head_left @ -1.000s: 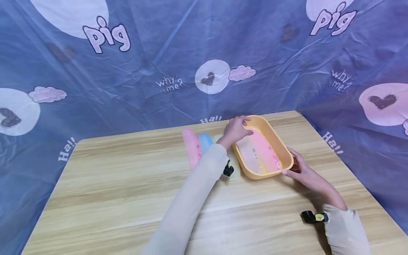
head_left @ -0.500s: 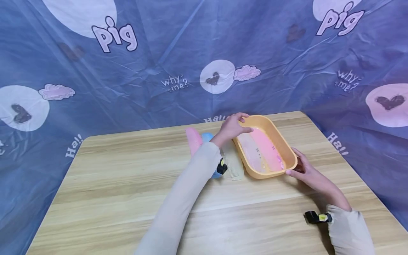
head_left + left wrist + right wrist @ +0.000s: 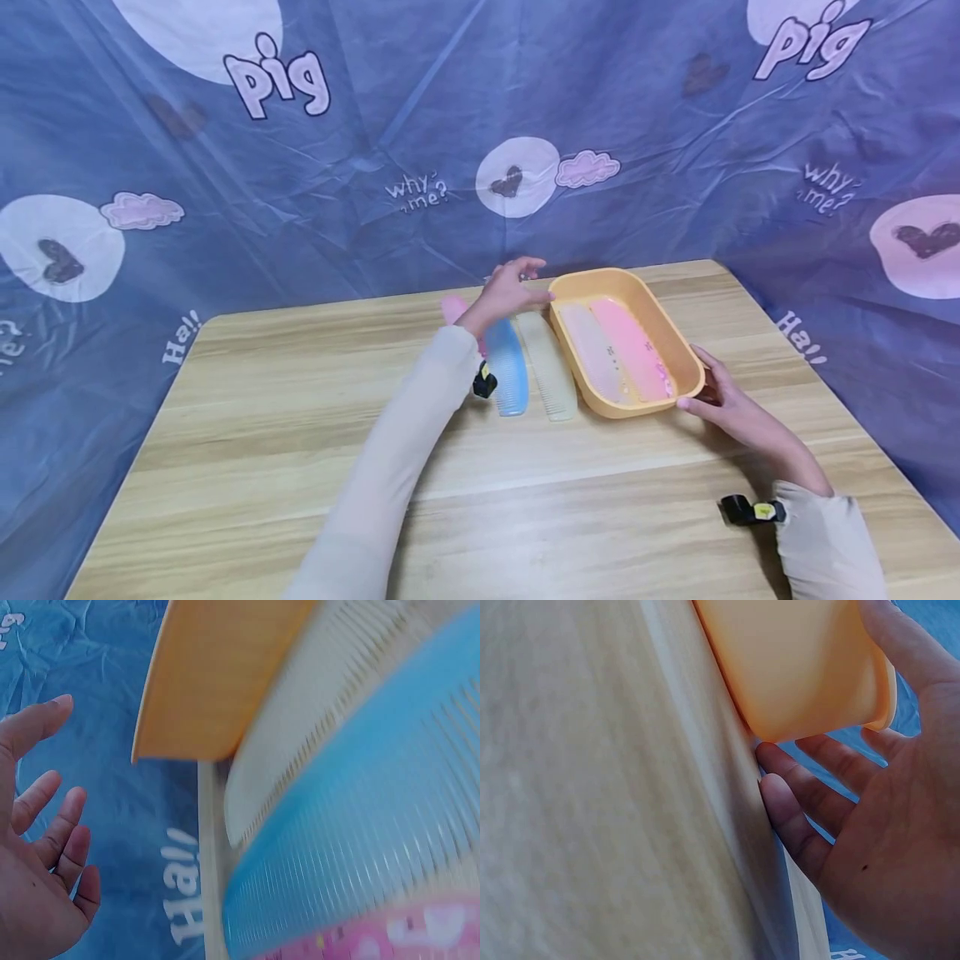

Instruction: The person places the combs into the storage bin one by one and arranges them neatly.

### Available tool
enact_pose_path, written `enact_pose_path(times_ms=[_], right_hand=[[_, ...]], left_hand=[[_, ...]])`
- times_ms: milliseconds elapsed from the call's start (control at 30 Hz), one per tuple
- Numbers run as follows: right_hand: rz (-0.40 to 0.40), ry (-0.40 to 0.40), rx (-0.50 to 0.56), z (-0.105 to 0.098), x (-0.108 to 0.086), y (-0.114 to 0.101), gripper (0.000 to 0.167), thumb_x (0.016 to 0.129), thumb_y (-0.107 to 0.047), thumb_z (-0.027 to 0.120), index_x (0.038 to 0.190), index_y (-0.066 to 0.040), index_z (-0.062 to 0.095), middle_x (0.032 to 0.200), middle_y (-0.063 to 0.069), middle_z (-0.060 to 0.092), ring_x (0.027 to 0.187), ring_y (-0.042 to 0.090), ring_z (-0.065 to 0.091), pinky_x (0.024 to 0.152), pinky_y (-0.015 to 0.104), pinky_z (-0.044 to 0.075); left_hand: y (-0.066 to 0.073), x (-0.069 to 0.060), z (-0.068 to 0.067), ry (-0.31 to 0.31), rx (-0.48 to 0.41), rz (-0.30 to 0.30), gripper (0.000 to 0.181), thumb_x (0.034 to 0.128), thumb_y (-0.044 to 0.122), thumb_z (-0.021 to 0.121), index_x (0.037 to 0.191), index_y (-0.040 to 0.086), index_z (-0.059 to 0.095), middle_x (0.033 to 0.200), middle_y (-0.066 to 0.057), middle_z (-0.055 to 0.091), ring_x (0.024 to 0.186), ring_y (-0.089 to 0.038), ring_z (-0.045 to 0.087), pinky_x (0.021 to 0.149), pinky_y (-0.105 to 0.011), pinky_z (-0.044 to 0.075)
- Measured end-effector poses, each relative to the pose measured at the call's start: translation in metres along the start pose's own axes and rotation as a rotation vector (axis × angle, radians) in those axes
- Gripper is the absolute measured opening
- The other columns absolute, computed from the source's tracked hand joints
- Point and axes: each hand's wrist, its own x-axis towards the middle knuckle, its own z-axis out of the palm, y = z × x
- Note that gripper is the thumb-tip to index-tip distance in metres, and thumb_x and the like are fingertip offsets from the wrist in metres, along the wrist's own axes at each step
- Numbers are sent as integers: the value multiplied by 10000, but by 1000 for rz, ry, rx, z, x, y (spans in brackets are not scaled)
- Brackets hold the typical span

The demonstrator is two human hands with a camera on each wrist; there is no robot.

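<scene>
Since half a second ago, the left hand (image 3: 508, 293) has been drawn leftward off the rim of the orange tray (image 3: 667, 337), and more of the blue comb (image 3: 507, 367) and of the cream comb (image 3: 547, 367) is uncovered. By the left wrist view, the left fingers (image 3: 67, 814) are held wide and loosely bent, with a broad gap left between them and the thumb (image 3: 37, 724), and the hand is kept apart from the tray. The near right corner of the tray is gripped by the right hand (image 3: 727, 408): the thumb is laid at the rim and the right fingers (image 3: 802, 784) are curved round the outer wall. The tray is set on the table (image 3: 300, 417), toward its far right part. Inside it, a clear comb (image 3: 594, 350) and a pink comb (image 3: 632, 350) are laid side by side, the pink one to the right. Just left of the tray the cream comb is placed, then the blue comb, then a second pink comb (image 3: 453, 308), which is partly hidden by the left hand and wrist. Black wrist cameras (image 3: 484, 381) are worn at both sleeves. The table is backed by a blue printed cloth (image 3: 360, 233).
</scene>
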Motion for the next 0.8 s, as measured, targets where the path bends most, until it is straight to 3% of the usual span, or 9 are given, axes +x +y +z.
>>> enact_pose_path(times_ms=[333,667,800], right_hand=[[-13,3,15,0,1,-1,861,923,20,578,1535,-58,-23,1384,456,255,1060,-203,436,834,14,388],[22,3,-5,-1,1,-1,857,936,-19,579,1541,-88,-23,1404,403,228,1061,-225,406,840,-3,361],[-3,-1,5,-1,0,0,864,928,10,575,1539,-78,-29,1403,443,213,1075,-226,401,847,-3,358]], left_hand=[[-36,-3,-28,5,11,-15,684,772,365,796,1373,193,517,1311,-77,569,1251,-258,418,1082,-478,321],[-67,-14,-51,53,28,-117,670,771,348,798,1368,211,526,1403,-52,535,1307,-279,369,1114,-470,302],[-78,-18,-58,64,31,-137,676,771,354,796,1371,205,523,1414,-62,519,1318,-286,354,1117,-465,300]])
